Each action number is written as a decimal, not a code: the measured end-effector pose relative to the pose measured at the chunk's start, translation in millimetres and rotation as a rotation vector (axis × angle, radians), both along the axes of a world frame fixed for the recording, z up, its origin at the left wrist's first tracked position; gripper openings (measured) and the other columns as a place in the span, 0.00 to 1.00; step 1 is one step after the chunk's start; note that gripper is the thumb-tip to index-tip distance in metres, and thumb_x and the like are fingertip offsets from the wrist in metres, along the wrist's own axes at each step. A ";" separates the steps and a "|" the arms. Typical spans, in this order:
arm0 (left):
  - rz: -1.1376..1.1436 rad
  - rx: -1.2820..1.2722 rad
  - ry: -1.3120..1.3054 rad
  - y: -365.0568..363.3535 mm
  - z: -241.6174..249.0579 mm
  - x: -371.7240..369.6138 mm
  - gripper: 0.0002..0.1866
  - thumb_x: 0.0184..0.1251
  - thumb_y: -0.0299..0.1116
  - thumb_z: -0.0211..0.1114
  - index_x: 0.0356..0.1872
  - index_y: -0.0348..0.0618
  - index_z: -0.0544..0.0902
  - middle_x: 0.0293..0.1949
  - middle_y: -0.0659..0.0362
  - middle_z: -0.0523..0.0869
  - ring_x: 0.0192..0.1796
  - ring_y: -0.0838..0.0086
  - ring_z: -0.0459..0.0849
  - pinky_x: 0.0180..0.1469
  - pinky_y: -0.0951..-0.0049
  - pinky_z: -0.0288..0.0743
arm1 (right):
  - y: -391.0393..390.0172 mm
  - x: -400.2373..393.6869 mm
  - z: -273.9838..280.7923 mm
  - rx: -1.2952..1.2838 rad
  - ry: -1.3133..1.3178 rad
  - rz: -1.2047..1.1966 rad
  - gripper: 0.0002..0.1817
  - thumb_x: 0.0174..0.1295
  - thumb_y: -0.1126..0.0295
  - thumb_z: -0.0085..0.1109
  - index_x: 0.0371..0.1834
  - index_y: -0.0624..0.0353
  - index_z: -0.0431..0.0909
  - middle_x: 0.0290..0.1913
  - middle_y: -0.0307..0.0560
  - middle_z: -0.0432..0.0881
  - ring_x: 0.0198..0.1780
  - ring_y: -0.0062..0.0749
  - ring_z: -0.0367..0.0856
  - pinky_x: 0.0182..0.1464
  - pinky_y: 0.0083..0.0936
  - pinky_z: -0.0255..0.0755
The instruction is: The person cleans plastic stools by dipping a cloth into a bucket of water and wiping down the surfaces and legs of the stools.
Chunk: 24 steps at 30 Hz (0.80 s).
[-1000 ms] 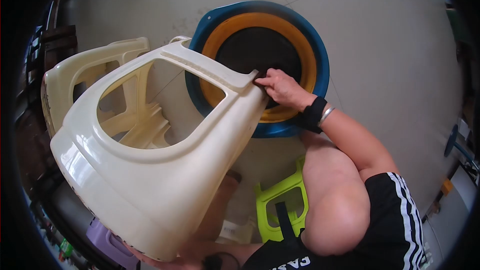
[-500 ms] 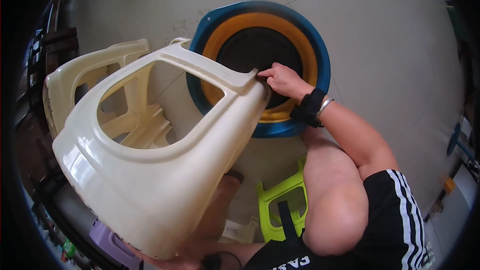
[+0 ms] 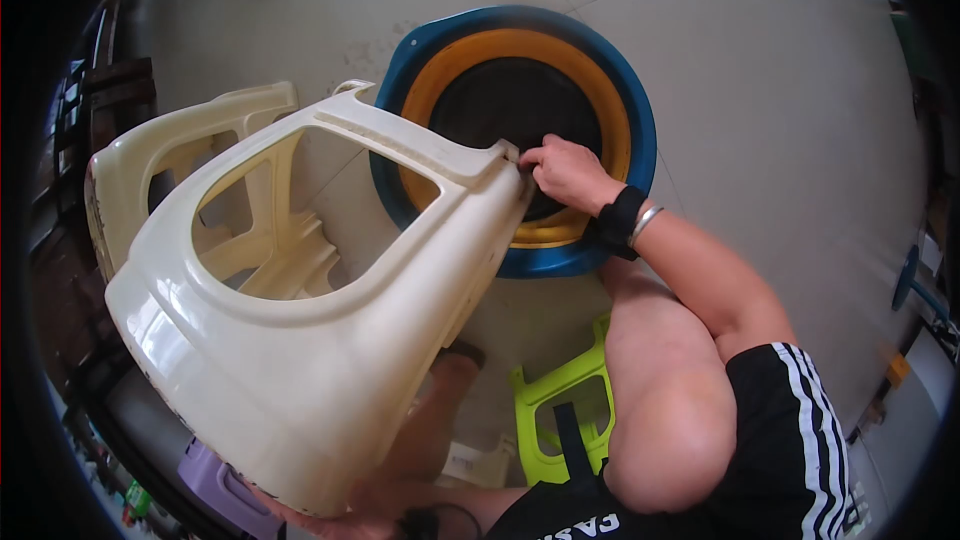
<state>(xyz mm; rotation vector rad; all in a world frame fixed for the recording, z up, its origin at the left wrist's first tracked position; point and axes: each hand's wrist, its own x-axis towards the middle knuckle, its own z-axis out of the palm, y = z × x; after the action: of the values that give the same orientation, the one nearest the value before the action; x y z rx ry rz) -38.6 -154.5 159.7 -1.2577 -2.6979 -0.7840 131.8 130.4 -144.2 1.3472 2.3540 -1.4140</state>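
Note:
A large cream plastic stool point(image 3: 290, 370) lies tipped on its side across my lap side, its side opening facing up and its leg end toward the basin. My left hand point(image 3: 330, 522), mostly hidden under the near edge, grips the stool from below. At the corner of the stool's far leg is my right hand point(image 3: 572, 176), fingers curled together, fingertips against the leg's edge. Whether something small sits in those fingers is hidden. Behind that hand, on the floor, stands a round basin point(image 3: 632, 70) with a blue rim, orange inner ring and dark bottom.
Another cream plastic stool point(image 3: 130, 155) stands at the left, beside dark wooden furniture point(image 3: 120, 75). Between my legs is a lime-green stool point(image 3: 530, 440). A purple plastic item point(image 3: 215, 485) is at the lower left. Grey tiled floor point(image 3: 760, 90) surrounds the basin.
My right hand has shifted slightly down and right along the leg corner, its extended index finger now more curled. The stool has barely moved, and my left hand keeps its place.

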 end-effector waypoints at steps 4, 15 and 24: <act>0.018 -0.030 0.040 -2.1 3.6 5.0 0.46 0.62 0.44 0.68 0.73 0.35 0.53 0.72 0.45 0.59 0.72 0.56 0.61 0.71 0.57 0.54 | -1.7 1.8 1.8 -0.121 0.097 0.011 0.23 0.60 0.69 0.41 0.56 0.43 0.81 0.50 0.58 0.77 0.54 0.54 0.76 0.59 0.41 0.69; -0.029 -0.023 0.028 0.6 1.6 3.3 0.43 0.61 0.41 0.68 0.73 0.38 0.56 0.71 0.46 0.60 0.71 0.54 0.61 0.71 0.54 0.56 | 1.0 -4.1 3.5 0.080 -0.004 0.152 0.23 0.58 0.72 0.47 0.57 0.46 0.77 0.43 0.58 0.78 0.46 0.53 0.80 0.51 0.44 0.74; -0.026 0.014 -0.034 12.7 5.8 7.6 0.40 0.64 0.38 0.66 0.72 0.36 0.56 0.70 0.46 0.62 0.70 0.56 0.63 0.69 0.57 0.57 | 9.9 -2.8 8.1 0.312 -0.127 0.246 0.14 0.55 0.72 0.53 0.43 0.53 0.84 0.43 0.55 0.79 0.46 0.52 0.81 0.49 0.43 0.77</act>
<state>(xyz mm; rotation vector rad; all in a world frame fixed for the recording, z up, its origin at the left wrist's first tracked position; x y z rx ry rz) -31.0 -141.8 165.4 -1.2907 -2.7032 -0.8330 129.1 140.3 -136.1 1.1146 2.6207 -0.8987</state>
